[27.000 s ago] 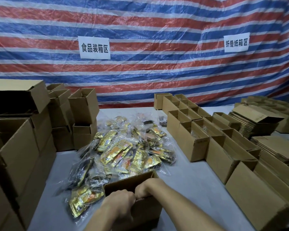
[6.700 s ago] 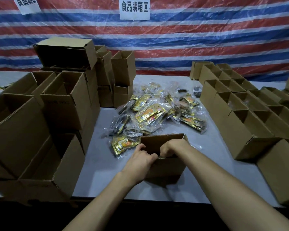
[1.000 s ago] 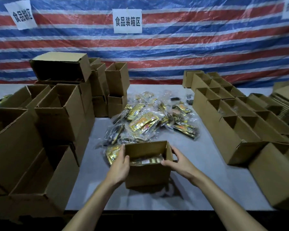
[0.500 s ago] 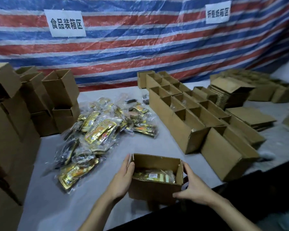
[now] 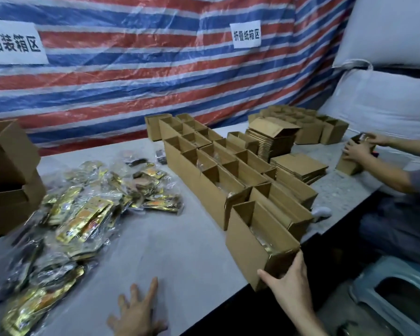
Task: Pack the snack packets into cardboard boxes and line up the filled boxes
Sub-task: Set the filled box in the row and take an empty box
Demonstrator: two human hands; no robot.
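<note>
An open cardboard box (image 5: pixel 247 246) with snack packets inside sits at the near end of a long row of open boxes (image 5: pixel 204 187), close to the table's front edge. My right hand (image 5: pixel 289 284) grips its near end, thumb on the front face and fingers round the right side. My left hand (image 5: pixel 136 311) lies spread and flat on the grey table (image 5: pixel 180 251), holding nothing. A heap of gold and dark snack packets (image 5: pixel 87 214) in clear wrap covers the left part of the table.
Stacked open boxes (image 5: pixel 7 178) stand at the far left. Flat folded cartons (image 5: pixel 298 166) lie behind the row. Another person's hands (image 5: pixel 357 151) hold a box at the right. A blue-grey plastic stool (image 5: pixel 393 299) stands off the table's right front.
The packed box has moved from in front of me to the right, onto the end of the row. My left hand has let go of it and dropped to the table.
</note>
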